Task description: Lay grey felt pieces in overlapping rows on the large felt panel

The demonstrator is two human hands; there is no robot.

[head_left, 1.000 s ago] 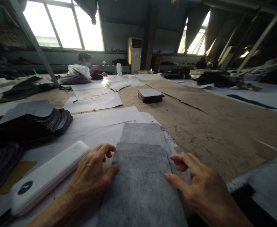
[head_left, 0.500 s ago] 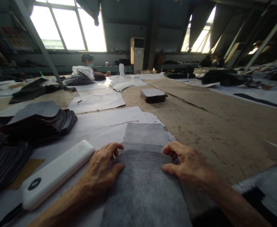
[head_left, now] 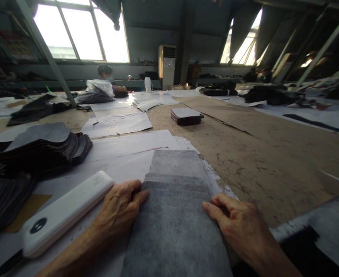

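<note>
Grey felt-like fabric pieces (head_left: 177, 227) lie in front of me in overlapping layers, their stepped edges showing across the upper part. At the left edge of these layers, my left hand (head_left: 121, 204) is closed, its thumb on the cloth and the other fingers curled at the side. My right hand (head_left: 241, 219) pinches the right edge, thumb on top; its fingertips are partly hidden. A long white device with a round dark display (head_left: 68, 213) lies just left of my left hand.
Stacks of dark cut fabric (head_left: 42, 150) stand at the left on white paper (head_left: 120, 154). Farther off on the brown table (head_left: 262, 165) sits a small stack of pieces (head_left: 187, 116). A person (head_left: 106, 77) is at the far side, behind a plastic-wrapped bundle (head_left: 96, 91).
Both hands have come closer to me along the fabric edges, the right one more. Their fingers, raised over the cloth before, now close at its sides. The fabric layers stay nearly in place.
</note>
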